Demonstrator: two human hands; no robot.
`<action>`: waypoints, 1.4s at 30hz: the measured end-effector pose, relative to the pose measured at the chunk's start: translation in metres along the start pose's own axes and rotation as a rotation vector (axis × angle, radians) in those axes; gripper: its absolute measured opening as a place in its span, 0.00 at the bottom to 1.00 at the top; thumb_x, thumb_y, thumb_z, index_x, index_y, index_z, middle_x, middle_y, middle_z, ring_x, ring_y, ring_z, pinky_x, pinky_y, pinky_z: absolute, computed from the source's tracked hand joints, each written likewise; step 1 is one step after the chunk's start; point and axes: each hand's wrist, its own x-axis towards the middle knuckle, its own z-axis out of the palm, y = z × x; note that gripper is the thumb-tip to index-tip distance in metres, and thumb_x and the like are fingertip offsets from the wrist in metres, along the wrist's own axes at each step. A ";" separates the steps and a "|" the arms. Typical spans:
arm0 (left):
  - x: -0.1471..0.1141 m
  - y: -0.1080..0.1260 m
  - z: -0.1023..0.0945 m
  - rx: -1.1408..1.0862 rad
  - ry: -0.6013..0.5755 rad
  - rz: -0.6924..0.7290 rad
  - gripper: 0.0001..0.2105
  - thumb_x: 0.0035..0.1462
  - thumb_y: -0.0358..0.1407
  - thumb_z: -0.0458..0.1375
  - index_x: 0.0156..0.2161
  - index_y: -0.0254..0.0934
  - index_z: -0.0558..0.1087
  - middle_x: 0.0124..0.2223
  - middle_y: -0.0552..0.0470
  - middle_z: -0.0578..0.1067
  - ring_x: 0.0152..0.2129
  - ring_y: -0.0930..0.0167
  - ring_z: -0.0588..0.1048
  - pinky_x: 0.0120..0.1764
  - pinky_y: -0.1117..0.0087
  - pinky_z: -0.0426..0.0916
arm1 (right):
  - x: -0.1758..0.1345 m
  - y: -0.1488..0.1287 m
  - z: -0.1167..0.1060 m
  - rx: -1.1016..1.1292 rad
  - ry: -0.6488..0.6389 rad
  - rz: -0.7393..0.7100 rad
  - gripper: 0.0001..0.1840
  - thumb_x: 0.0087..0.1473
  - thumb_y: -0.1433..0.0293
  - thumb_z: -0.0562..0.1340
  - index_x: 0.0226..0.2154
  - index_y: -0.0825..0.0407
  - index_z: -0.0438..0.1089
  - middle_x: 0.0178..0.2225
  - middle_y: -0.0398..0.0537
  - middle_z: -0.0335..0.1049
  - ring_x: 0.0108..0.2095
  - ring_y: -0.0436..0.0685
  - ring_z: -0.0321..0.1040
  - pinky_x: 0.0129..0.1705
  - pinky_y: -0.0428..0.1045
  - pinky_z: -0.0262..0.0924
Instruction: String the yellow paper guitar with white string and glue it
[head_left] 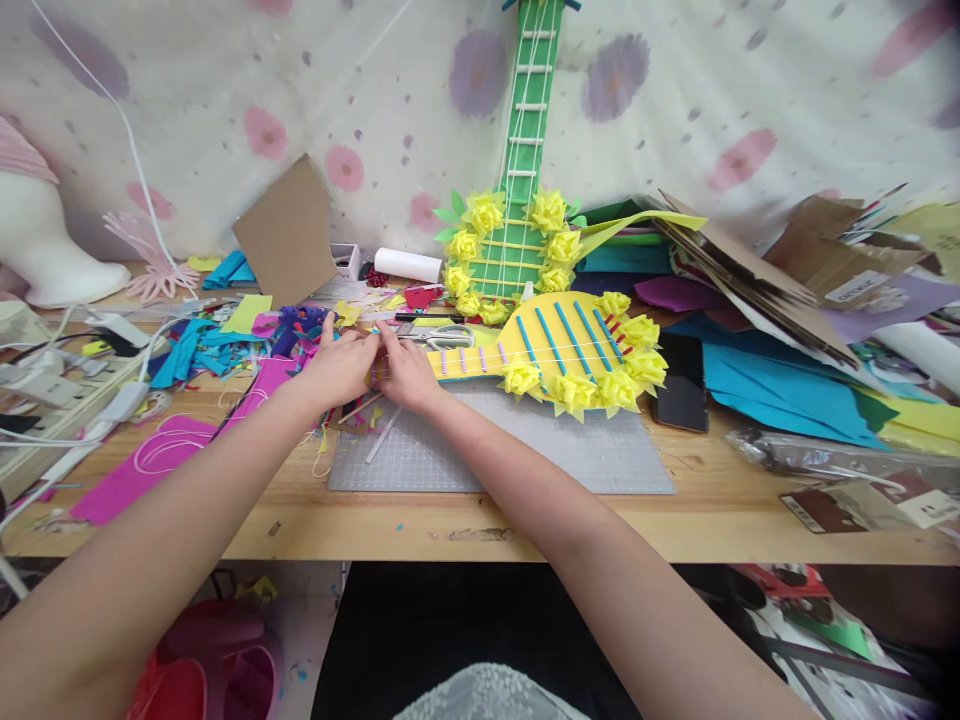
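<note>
Guitar [564, 342] (a yellow craft model edged with artificial roses [577, 393]) lies mainly to the right of the right hand [405, 368], its neck [472, 362] running beneath that hand. The left hand [346, 362] meets the right at the neck's end; whether either hand grasps it cannot be determined. Well right of both hands, a cardboard box [832, 250] carries a white label [856, 287] with illegible dark characters.
</note>
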 end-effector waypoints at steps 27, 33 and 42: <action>0.002 0.002 0.017 0.059 0.111 -0.089 0.29 0.48 0.27 0.47 0.58 0.28 0.55 0.44 0.40 0.75 0.47 0.63 0.70 0.61 0.53 0.35 | -0.001 0.005 0.002 0.026 -0.017 -0.079 0.45 0.45 0.80 0.53 0.64 0.59 0.35 0.47 0.53 0.69 0.50 0.60 0.58 0.51 0.53 0.55; 0.000 0.008 0.019 0.072 0.134 -0.127 0.29 0.49 0.28 0.45 0.59 0.20 0.52 0.39 0.38 0.77 0.42 0.62 0.73 0.60 0.55 0.36 | -0.003 0.008 0.005 0.019 -0.003 -0.122 0.45 0.45 0.80 0.52 0.64 0.60 0.34 0.48 0.53 0.69 0.51 0.60 0.58 0.52 0.54 0.55; 0.000 0.016 0.019 0.093 0.122 -0.161 0.30 0.46 0.27 0.47 0.57 0.16 0.54 0.36 0.36 0.78 0.39 0.62 0.75 0.59 0.60 0.44 | -0.005 0.012 0.010 0.011 0.007 -0.212 0.46 0.44 0.79 0.53 0.63 0.66 0.33 0.51 0.59 0.65 0.50 0.59 0.59 0.54 0.53 0.52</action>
